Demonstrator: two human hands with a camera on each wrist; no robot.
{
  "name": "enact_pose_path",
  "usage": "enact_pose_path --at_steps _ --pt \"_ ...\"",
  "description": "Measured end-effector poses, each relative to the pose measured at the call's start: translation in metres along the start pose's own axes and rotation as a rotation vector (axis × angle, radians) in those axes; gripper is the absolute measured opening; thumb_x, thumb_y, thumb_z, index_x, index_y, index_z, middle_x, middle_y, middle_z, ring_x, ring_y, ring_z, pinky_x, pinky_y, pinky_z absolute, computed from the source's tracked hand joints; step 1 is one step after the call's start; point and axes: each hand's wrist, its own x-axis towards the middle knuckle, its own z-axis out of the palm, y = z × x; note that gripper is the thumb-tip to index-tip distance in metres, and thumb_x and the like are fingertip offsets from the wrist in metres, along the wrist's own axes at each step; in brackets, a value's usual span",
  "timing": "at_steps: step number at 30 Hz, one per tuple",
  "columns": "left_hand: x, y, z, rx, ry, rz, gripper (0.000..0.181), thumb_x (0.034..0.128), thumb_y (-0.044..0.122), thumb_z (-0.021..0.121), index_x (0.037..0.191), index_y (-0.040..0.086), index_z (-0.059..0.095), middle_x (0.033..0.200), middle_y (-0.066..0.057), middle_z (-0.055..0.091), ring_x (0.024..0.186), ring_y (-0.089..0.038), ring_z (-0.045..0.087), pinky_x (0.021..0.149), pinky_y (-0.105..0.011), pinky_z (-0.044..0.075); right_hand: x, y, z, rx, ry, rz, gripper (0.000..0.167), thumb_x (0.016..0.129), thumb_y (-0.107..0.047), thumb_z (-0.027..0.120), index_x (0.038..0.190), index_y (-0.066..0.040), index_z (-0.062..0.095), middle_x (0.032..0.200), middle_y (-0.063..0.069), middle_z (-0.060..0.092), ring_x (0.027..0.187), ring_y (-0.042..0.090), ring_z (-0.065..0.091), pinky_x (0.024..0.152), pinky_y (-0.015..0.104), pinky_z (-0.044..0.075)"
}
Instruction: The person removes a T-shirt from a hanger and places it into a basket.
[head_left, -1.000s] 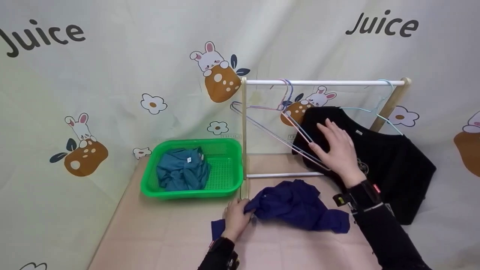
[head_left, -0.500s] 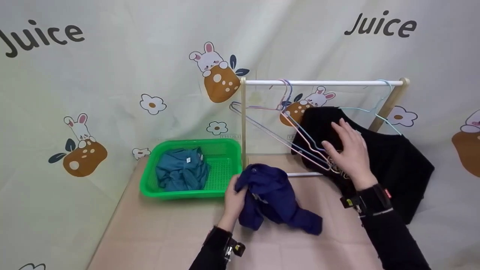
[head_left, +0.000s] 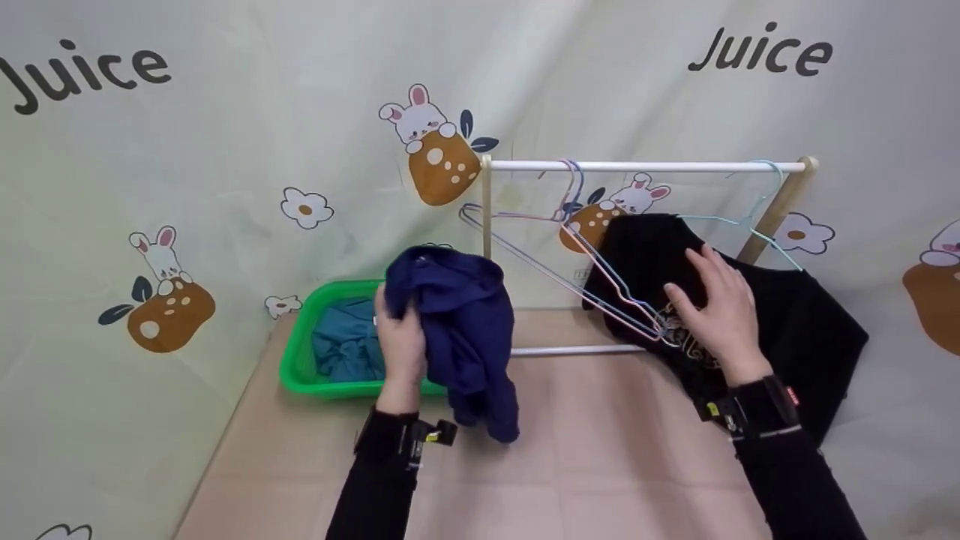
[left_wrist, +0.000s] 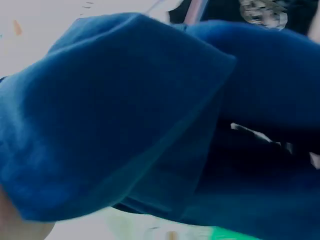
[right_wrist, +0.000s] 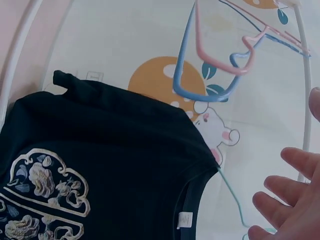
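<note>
My left hand grips a bunched navy blue garment, lifted off the table and hanging down in front of the green basket's right side. In the left wrist view the blue cloth fills most of the picture and hides most of the fingers. My right hand is raised with fingers spread, holding nothing, in front of a black top on a light green hanger. The right wrist view shows that top with its embroidered front, and part of the right hand.
A green basket holds a teal garment at the left. A pink hanger and a blue hanger hang on the rack's white rail. A patterned curtain stands behind the beige table.
My left hand has lifted the navy garment from the table and carried it up and left toward the basket. The right hand has shifted slightly right, away from the pink and blue hangers.
</note>
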Motion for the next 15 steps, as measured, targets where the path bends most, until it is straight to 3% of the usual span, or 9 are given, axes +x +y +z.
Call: enact_pose_path --at_steps 5,8,11,15 --pt "0.022 0.034 -0.001 -0.094 0.058 0.139 0.027 0.0984 -0.005 0.052 0.125 -0.004 0.052 0.125 -0.014 0.059 0.119 -0.022 0.055 0.103 -0.036 0.042 -0.001 0.003 -0.003 0.01 0.025 0.018 0.061 0.095 -0.037 0.065 0.145 -0.006 0.049 0.153 0.02 0.039 0.138 0.043 0.035 0.116 0.054 0.017" --pt "0.036 0.047 -0.003 -0.094 0.115 0.195 0.027 0.0975 -0.007 0.053 0.125 -0.006 0.051 0.125 -0.015 0.059 0.119 -0.022 0.055 0.104 -0.034 0.041 -0.001 0.003 -0.005 0.008 0.022 0.029 0.062 0.095 -0.038 0.064 0.146 -0.006 0.048 0.153 0.02 0.038 0.138 0.042 0.034 0.116 0.053 0.016" --pt "0.049 0.054 -0.006 -0.123 0.167 0.201 0.031 0.0971 -0.007 0.053 0.128 -0.006 0.049 0.129 -0.018 0.058 0.122 -0.023 0.054 0.106 -0.032 0.04 -0.002 0.004 -0.006 0.003 0.019 0.036 0.062 0.096 -0.038 0.062 0.146 -0.005 0.047 0.154 0.021 0.037 0.139 0.043 0.033 0.116 0.054 0.015" --pt "0.063 0.053 -0.01 -0.162 0.215 0.24 0.031 0.0965 -0.008 0.054 0.127 -0.007 0.049 0.128 -0.016 0.058 0.122 -0.023 0.054 0.106 -0.031 0.04 -0.003 0.005 -0.006 -0.004 0.019 0.043 0.062 0.097 -0.038 0.062 0.146 -0.005 0.047 0.154 0.021 0.036 0.139 0.043 0.033 0.116 0.055 0.015"
